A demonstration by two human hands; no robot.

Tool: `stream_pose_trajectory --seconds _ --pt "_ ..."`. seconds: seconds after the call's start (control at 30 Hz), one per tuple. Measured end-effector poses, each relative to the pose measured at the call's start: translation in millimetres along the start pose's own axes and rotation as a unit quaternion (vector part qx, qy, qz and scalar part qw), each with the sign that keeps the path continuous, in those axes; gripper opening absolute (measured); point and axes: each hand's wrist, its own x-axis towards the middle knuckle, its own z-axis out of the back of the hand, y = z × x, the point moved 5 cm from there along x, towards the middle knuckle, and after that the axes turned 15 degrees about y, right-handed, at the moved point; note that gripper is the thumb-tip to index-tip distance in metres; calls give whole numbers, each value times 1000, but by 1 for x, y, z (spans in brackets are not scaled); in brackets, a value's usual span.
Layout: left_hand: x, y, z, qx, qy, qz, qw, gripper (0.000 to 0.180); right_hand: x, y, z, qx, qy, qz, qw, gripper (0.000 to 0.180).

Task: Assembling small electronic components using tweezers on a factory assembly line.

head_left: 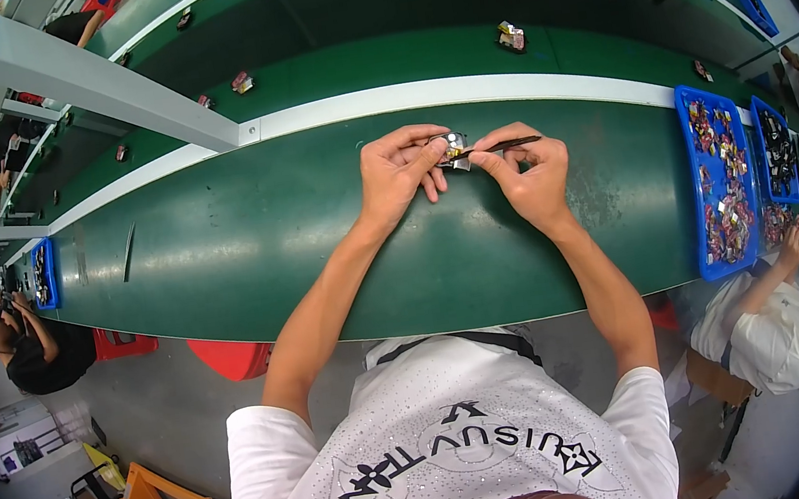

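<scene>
A small silvery metal part (454, 148) sits pinched in the left hand (396, 171), just above the green work table (217, 243). The right hand (531, 172) grips thin dark tweezers (502, 145) touching it. A blue plastic tray (721, 177) lies well right.

Even, bright overhead light is falling on the green bench (217, 243), leaving only soft shadows under the hands. Straight edges are bending strongly toward the black fisheye rim. The small part at the fingertips is perhaps slightly blurred, glinting faintly.
</scene>
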Motion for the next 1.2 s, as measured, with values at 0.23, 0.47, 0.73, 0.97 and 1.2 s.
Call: stream_pose_trajectory --seconds 0.23,0.47,0.73,0.97,1.2 --pt "0 0 -2 2 -3 5 1000 27 -2 -1 0 -8 1 6 1000 7" --pt "1 5 -4 6 -7 4 1000 27 -4 2 2 -26 -3 11 1000 7" --pt "1 6 -4 7 -13 0 1000 28 -5 1 1 -21 -17 15 1000 8" --pt "0 3 -8 28 -21 -23 999 28 -7 -3 1 5 -38 14 999 9" --pt "1 3 -5 7 -20 -14 1000 28 -7 -1 0 -23 -40 28 999 8"
